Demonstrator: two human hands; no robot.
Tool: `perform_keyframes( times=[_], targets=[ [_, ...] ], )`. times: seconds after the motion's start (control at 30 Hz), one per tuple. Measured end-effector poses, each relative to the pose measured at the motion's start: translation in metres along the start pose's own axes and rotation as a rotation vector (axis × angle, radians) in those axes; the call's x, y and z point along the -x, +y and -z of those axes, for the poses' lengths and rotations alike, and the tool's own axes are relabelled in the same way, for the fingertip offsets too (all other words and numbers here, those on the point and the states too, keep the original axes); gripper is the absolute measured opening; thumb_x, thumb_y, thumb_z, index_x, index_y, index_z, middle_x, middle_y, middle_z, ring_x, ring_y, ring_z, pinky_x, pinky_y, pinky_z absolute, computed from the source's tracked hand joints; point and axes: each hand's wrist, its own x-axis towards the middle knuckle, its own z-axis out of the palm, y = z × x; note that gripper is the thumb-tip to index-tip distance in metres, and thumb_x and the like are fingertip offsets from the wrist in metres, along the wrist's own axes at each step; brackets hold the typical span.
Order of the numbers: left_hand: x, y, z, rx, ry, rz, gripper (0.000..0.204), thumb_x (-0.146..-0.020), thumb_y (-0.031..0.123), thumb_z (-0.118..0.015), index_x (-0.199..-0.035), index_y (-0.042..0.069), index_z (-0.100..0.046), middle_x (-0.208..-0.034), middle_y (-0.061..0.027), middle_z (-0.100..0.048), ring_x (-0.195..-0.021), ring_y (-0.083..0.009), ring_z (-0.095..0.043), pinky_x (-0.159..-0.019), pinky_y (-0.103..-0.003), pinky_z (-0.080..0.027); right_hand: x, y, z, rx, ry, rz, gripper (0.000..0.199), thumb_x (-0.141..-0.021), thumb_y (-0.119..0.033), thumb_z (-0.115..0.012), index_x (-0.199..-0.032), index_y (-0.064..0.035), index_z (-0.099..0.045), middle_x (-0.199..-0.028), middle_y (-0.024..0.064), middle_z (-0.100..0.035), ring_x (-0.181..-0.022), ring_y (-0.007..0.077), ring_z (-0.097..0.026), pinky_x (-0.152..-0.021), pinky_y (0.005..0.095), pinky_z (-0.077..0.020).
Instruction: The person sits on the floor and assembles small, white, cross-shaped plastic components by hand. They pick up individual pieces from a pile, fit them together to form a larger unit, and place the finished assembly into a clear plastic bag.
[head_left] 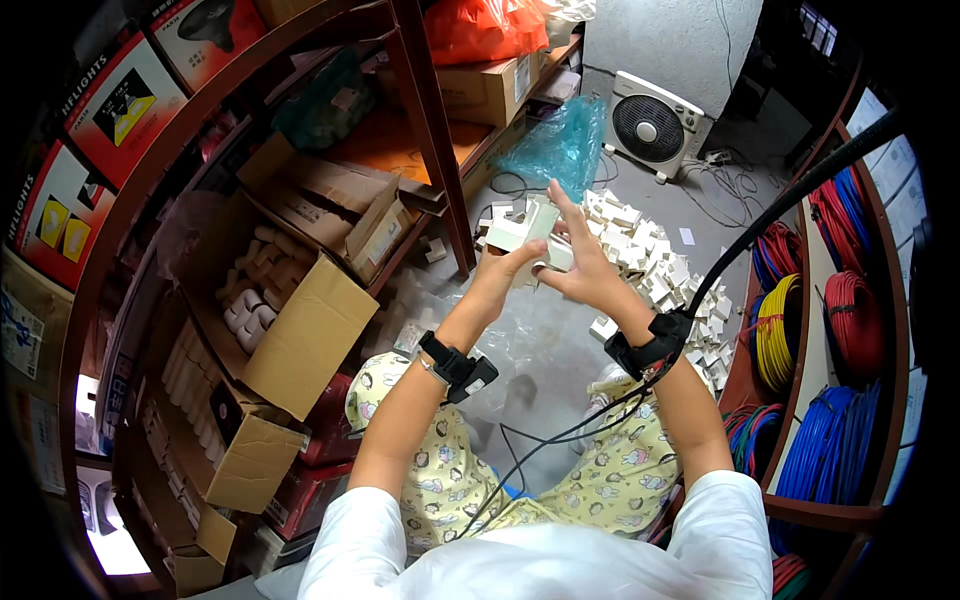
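Observation:
In front of me, both hands are raised around pale white plastic pieces. My left hand point(493, 280) grips a boxy pale plastic piece point(516, 232), its thumb lying across the near side and most of its fingers hidden behind. My right hand point(592, 272) has its thumb against a second white plastic piece point(557, 254), while its long fingers reach up along the far side. Whether the two pieces are joined cannot be made out. Beyond and to the right of my hands, a heap of similar white plastic pieces point(655, 258) covers the floor.
Open cardboard boxes point(312, 335) of white and pinkish parts stand on the left shelves. A blue-green plastic bag point(560, 145) and a box fan point(648, 125) are at the back. Coiled wires point(828, 440) fill the right rack. A black cable point(780, 200) runs from my right wrist.

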Motion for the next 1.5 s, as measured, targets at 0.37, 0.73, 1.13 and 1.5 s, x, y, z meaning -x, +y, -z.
perform_keyframes(
  times=[0.37, 0.73, 1.13, 1.5],
  targets=[
    [0.005, 0.011, -0.001, 0.213, 0.081, 0.061, 0.051, -0.08, 0.026, -0.07, -0.122, 0.002, -0.05, -0.113, -0.0067, -0.058, -0.104, -0.0158, -0.056, -0.088, -0.031, -0.045, 0.005, 0.012, 0.006, -0.419, -0.048, -0.345, 0.067, -0.082, -0.019, -0.07, -0.137, 0.0003, -0.037, -0.138, 0.0131, -0.039, -0.123, 0.0189, -0.043, -0.1, 0.0316, -0.0384],
    [0.005, 0.015, 0.002, 0.314, 0.051, 0.066, 0.05, -0.083, 0.029, -0.068, -0.12, 0.002, -0.051, -0.11, -0.0061, -0.059, -0.102, -0.0153, -0.056, -0.088, -0.03, -0.044, 0.007, 0.007, -0.002, -0.351, 0.074, -0.268, 0.072, -0.079, -0.017, -0.075, -0.135, 0.0036, -0.036, -0.127, 0.0169, -0.047, -0.115, 0.0209, -0.05, -0.098, 0.031, -0.0421],
    [0.005, 0.016, 0.002, 0.346, 0.132, 0.019, 0.047, -0.081, 0.031, -0.069, -0.115, 0.002, -0.053, -0.107, -0.0056, -0.059, -0.098, -0.0151, -0.057, -0.087, -0.03, -0.044, 0.008, 0.016, -0.011, -0.763, 0.066, -0.437, 0.08, -0.081, -0.026, -0.07, -0.142, 0.0006, -0.023, -0.138, 0.0156, -0.035, -0.127, 0.0239, -0.039, -0.103, 0.0345, -0.035],
    [-0.001, 0.01, 0.009, 0.271, 0.123, 0.001, 0.057, -0.079, 0.041, -0.068, -0.12, 0.005, -0.049, -0.109, -0.0058, -0.057, -0.101, -0.016, -0.054, -0.089, -0.031, -0.043, 0.009, 0.02, -0.015, -0.499, 0.13, -0.32, 0.056, -0.086, -0.003, -0.061, -0.135, -0.0001, -0.036, -0.124, 0.0137, -0.05, -0.107, 0.0187, -0.056, -0.088, 0.0284, -0.0476]
  ],
)
